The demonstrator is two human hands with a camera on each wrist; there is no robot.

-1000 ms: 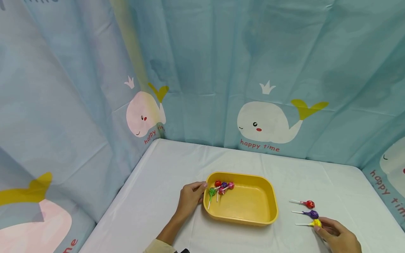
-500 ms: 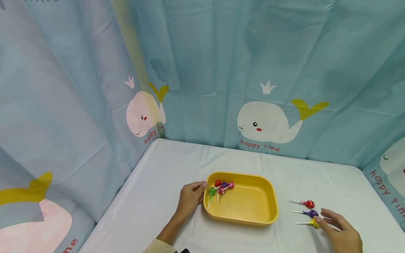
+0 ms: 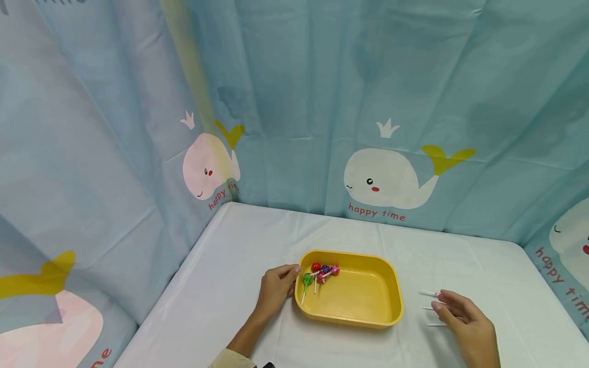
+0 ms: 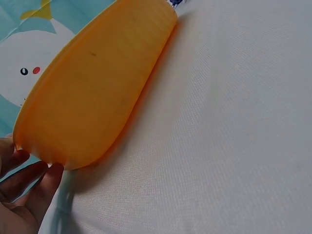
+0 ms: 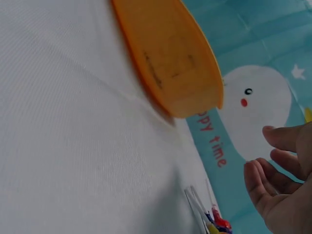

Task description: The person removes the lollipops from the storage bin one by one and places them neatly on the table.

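Note:
My left hand (image 3: 276, 287) grips the left end of a yellow tray (image 3: 361, 301), thumb at the rim; the left wrist view shows its fingers (image 4: 44, 187) against the outer wall. Inside, at the tray's left end, several wrapped lollipops lie bunched, among them a green one (image 3: 307, 279) and a red one (image 3: 316, 267). Over three more lollipops on the table hovers my right hand (image 3: 467, 322), holding nothing, thumb and fingertips apart. It covers their heads in the head view; the right wrist view shows a red lollipop (image 5: 222, 222) beside purple and yellow ones below the hand.
A white cloth (image 3: 257, 235) covers the table. Blue curtains (image 3: 299, 102) printed with whales rise along the back and sides. Between the tray and the loose lollipops lies a strip of bare cloth.
My right hand has left the yellow lollipop's head and moved left and slightly up, over the three lollipops. The left hand and tray have stayed in place.

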